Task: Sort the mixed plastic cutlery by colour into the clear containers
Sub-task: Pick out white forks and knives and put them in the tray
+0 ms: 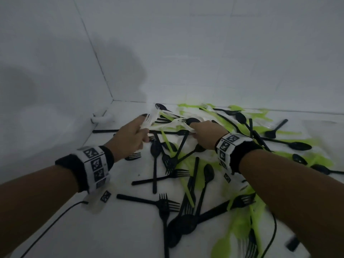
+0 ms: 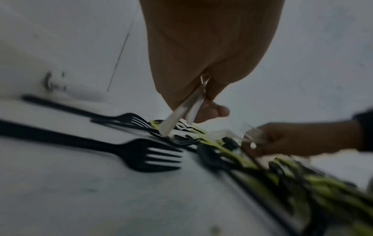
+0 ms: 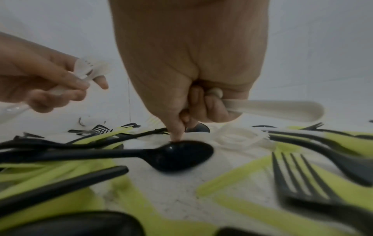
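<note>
Black, lime-green and white plastic cutlery lies mixed on a white surface. My left hand [image 1: 142, 132] grips a bunch of white forks [image 1: 149, 119], tines up; their handles [image 2: 187, 108] stick out below the fist. My right hand [image 1: 195, 132] is curled round a white utensil [image 3: 272, 110], whose handle juts out sideways. Its index finger points down and touches the pile beside a black spoon [image 3: 179, 154]. More white pieces [image 1: 176, 121] lie between the two hands. No clear container is in view.
Black forks and spoons [image 1: 163, 203] spread toward me, and green cutlery [image 1: 240, 222] is heaped at the right. Tiled walls meet in a corner at the back left, where a white pipe fitting [image 1: 101, 118] sits. Wrist cables [image 1: 55, 220] trail on both sides.
</note>
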{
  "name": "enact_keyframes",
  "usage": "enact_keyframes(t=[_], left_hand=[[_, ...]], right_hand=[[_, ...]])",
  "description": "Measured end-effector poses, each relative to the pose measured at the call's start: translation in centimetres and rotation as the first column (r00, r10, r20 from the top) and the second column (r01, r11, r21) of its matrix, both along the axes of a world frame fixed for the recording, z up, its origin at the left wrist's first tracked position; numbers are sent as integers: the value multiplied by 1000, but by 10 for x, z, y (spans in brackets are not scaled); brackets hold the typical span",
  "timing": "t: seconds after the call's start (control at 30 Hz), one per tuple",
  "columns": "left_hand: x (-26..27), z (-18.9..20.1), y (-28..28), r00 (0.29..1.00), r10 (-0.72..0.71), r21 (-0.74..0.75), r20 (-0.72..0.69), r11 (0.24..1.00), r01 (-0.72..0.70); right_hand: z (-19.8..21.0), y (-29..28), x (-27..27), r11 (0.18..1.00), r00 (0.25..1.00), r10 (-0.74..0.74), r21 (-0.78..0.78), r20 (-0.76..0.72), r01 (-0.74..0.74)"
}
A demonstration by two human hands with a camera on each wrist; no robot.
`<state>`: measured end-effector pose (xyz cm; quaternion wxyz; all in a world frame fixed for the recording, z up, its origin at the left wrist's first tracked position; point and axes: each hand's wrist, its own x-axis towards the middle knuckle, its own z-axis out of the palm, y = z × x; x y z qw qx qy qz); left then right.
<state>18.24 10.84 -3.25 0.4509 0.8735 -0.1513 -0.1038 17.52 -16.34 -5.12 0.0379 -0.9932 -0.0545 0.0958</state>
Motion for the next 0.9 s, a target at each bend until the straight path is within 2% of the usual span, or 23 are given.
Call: enact_keyframes(t=[0.07,0.1,0.2,0.3,0.43,0.57,0.7,0.83,0.9], left_hand=[[-5,-6,13,981,-84,236,173,971,42],[-5,-8,17,968,-103,291,227,956,33],[4,-12,23,954,-137,345,266,938,39],[19,-14,19,915,-246,428,320,899,93],[36,-12,3,869,-303,490,391,868,83],[59,-20,-11,890,-304,600,341,799,42],[79,-31,-20,905,-333,658,266,749,82],[87,-31,-30,892,-371,675,259,730,107],[88,-29,-33,883,-401,688,243,713,135]], right_hand=[[4,-3,-3,1000,999,15,-11,41,-14],[6,-4,-5,1000,998,11,-8,69,-11],[13,-4,-8,998,991,-25,64,128,16],[19,0,-11,981,987,-110,171,122,88],[26,8,-18,915,951,-265,351,158,196],[22,14,-28,834,918,-364,496,161,244],[11,9,-33,801,907,-396,536,141,266],[4,7,-32,678,867,-497,640,37,361],[3,6,-28,689,853,-520,608,36,394]])
